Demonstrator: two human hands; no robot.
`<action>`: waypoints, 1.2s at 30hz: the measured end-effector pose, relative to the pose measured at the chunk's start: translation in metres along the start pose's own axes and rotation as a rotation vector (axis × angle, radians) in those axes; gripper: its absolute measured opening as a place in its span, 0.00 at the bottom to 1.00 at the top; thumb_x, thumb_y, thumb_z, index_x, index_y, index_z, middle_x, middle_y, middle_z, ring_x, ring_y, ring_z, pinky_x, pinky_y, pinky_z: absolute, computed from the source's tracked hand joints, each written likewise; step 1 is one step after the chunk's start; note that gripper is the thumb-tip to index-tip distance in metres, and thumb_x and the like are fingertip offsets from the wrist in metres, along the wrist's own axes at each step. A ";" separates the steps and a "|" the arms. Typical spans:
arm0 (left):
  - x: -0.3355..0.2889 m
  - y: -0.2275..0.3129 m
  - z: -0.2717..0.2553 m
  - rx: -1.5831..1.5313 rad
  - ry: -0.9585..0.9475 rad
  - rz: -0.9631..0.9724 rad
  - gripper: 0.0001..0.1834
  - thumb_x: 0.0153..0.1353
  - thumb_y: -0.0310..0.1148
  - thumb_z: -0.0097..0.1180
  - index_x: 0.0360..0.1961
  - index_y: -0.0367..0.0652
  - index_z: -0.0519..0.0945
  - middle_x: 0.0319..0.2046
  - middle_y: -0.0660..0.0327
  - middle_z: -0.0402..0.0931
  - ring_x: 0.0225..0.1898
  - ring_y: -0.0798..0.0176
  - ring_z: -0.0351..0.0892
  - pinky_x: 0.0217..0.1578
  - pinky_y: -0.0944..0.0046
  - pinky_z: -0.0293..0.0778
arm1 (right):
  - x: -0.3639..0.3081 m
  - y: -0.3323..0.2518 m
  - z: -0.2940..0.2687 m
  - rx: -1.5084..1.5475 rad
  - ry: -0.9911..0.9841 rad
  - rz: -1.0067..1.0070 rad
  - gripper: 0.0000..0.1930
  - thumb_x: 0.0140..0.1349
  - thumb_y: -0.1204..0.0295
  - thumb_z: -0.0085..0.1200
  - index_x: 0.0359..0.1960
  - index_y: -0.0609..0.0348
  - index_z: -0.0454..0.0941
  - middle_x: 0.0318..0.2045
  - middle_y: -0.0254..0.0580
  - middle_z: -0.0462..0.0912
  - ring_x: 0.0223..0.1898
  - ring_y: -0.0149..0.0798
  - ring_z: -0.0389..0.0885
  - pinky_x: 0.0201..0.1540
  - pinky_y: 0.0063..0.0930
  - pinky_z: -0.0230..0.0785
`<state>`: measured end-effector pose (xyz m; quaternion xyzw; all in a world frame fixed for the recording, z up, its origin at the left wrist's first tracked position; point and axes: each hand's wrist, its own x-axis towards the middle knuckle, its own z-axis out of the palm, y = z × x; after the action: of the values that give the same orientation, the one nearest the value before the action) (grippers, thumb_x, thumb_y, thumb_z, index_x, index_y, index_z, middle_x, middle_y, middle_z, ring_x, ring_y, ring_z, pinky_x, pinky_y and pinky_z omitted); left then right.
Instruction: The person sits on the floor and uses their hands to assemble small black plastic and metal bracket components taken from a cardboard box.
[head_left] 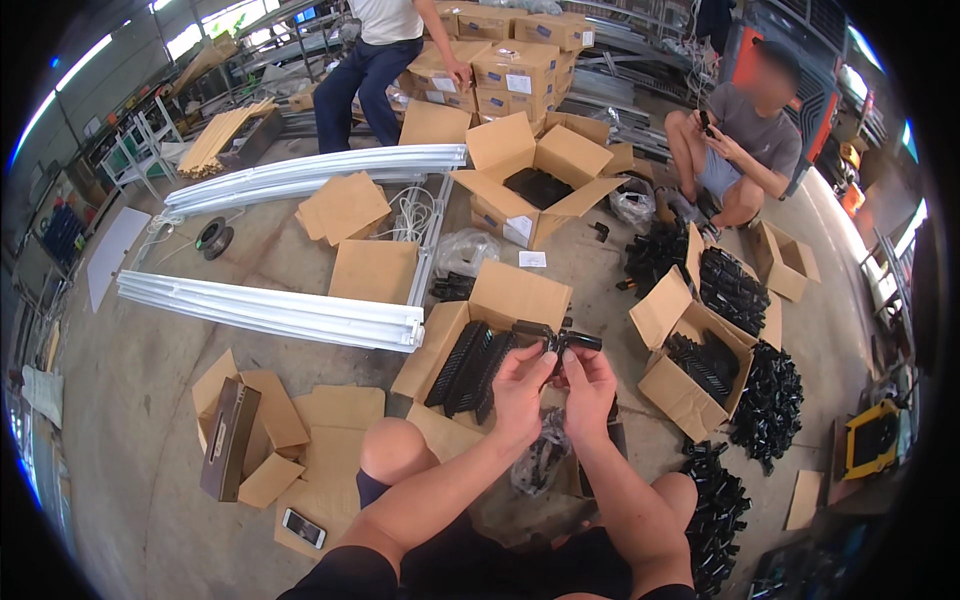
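My left hand [522, 390] and my right hand [588, 388] are close together in front of me, both closed. Between thumb and fingers, my left hand pinches a black angled plastic piece [533, 328]. A similar black piece [582, 341] is gripped in my right hand, and the two meet or nearly meet between my thumbs. Just beyond and left of my hands stands an open cardboard box [520, 292] with neat rows of black plastic parts [462, 362] in it. Clear plastic wrap [541, 455] lies below my wrists. My fingers hide where the two pieces meet.
To the right are an open box [662, 312] of black parts and loose heaps of black pieces [768, 405]. Long white metal profiles [270, 310] lie at left. A phone [304, 528] rests on flat cardboard. One person [770, 140] squats at right; another [375, 65] is behind.
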<state>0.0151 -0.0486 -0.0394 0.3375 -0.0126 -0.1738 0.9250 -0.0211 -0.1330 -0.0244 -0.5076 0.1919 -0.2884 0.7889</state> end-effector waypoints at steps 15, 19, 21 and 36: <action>-0.003 0.003 0.003 0.042 0.027 -0.007 0.10 0.66 0.21 0.61 0.48 0.37 0.79 0.46 0.57 0.84 0.45 0.68 0.82 0.48 0.64 0.78 | -0.003 0.004 -0.003 0.004 -0.002 0.004 0.06 0.69 0.72 0.60 0.43 0.60 0.80 0.36 0.29 0.83 0.34 0.21 0.77 0.35 0.18 0.71; 0.000 0.001 0.005 0.043 0.014 0.002 0.10 0.67 0.22 0.61 0.48 0.39 0.78 0.45 0.55 0.83 0.45 0.64 0.83 0.50 0.60 0.79 | -0.001 -0.001 -0.002 -0.007 -0.006 -0.005 0.06 0.70 0.73 0.60 0.44 0.59 0.80 0.38 0.29 0.83 0.34 0.21 0.77 0.35 0.18 0.71; 0.001 0.000 -0.002 0.058 0.031 -0.004 0.10 0.67 0.22 0.60 0.48 0.40 0.78 0.45 0.55 0.84 0.45 0.64 0.83 0.49 0.60 0.80 | -0.008 0.006 -0.004 -0.006 0.000 0.002 0.05 0.70 0.73 0.59 0.44 0.58 0.80 0.37 0.29 0.83 0.34 0.22 0.77 0.35 0.19 0.71; -0.001 0.004 0.010 0.029 -0.012 -0.013 0.11 0.66 0.20 0.61 0.49 0.35 0.79 0.44 0.57 0.84 0.43 0.68 0.83 0.46 0.65 0.79 | -0.003 -0.006 -0.003 0.127 -0.071 -0.044 0.06 0.70 0.75 0.59 0.47 0.56 0.81 0.38 0.29 0.84 0.36 0.21 0.77 0.36 0.18 0.69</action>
<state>0.0138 -0.0510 -0.0289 0.3498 -0.0183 -0.1815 0.9189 -0.0268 -0.1350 -0.0199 -0.4708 0.1337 -0.2991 0.8191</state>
